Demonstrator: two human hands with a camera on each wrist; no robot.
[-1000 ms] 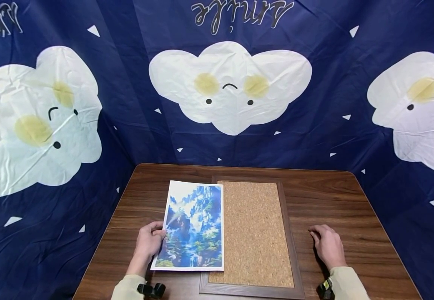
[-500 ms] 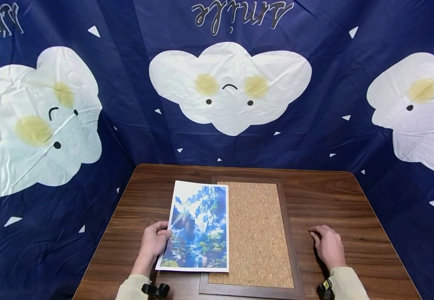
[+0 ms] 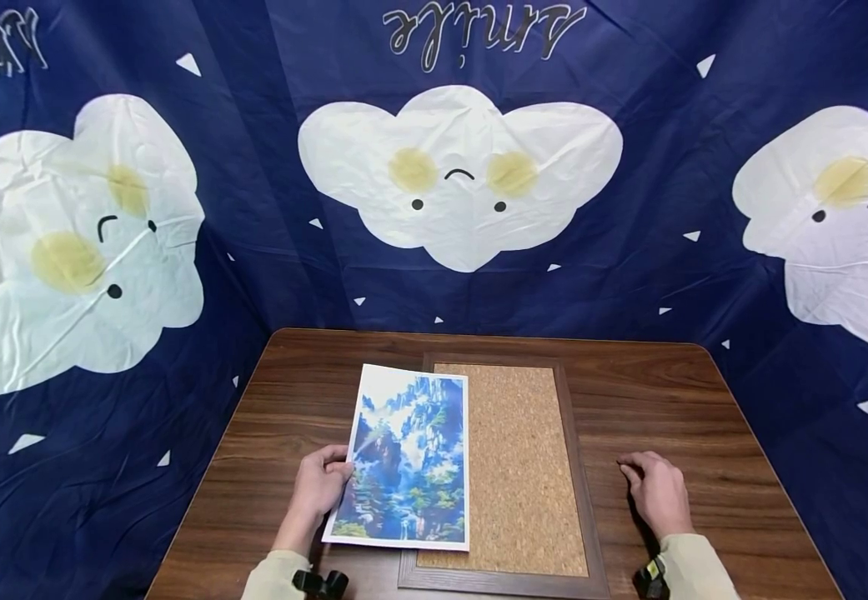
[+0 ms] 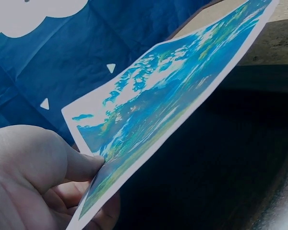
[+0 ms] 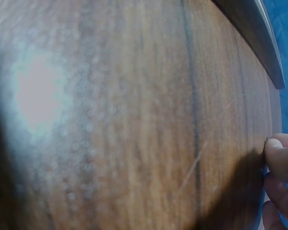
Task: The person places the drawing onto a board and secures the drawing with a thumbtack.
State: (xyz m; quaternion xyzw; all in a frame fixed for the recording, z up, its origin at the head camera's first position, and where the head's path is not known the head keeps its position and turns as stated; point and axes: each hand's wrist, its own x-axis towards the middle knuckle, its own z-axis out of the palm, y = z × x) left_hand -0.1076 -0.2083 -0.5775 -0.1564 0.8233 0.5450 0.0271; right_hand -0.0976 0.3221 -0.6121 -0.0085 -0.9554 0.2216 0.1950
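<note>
A printed landscape picture [image 3: 411,462] with mountains, trees and a waterfall has a white border. My left hand [image 3: 321,483] pinches its left edge, thumb [image 4: 89,165] on the printed face and fingers beneath. In the left wrist view the sheet slants above the dark table and bends slightly. It covers the left part of a framed cork board [image 3: 516,467], whose right part shows. My right hand [image 3: 659,492] rests on the table right of the board, fingers loosely bent; the right wrist view catches its thumb and fingers [image 5: 281,158] at the edge, with nothing plainly held.
The board's brown wooden frame [image 3: 591,525] lies on a wood-grained table [image 3: 674,400]. Dark blue cloth [image 3: 253,167] with white clouds hangs behind the table and on both sides. Each wrist wears a black strap-on device [image 3: 321,583].
My left hand has carried the picture to the right and slightly toward me, so it covers more of the cork board. The right hand has stayed in place.
</note>
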